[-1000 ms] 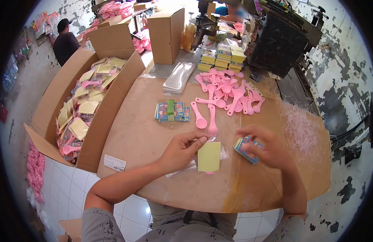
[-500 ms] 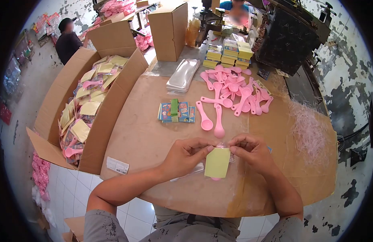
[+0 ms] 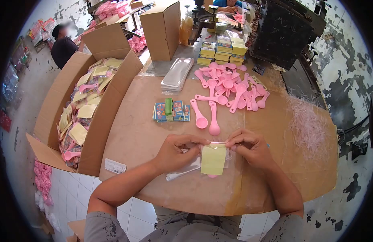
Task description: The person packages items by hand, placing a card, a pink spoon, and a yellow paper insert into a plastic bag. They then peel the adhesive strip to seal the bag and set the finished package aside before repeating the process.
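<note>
Grey top (image 3: 174, 234), short sleeves (image 3: 103, 226), dark irregular specks near cuffs. Grey-beige cloth (image 3: 164, 211) at lap, dark strips (image 3: 190, 218) at waist. Left hand (image 3: 176, 152), right hand (image 3: 251, 149): bare, forearms too.

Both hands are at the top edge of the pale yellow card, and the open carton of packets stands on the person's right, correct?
Not quite: the head view shows the open carton of packets on the person's left. The left hand and right hand are indeed at the top edge of the pale yellow card.
</note>
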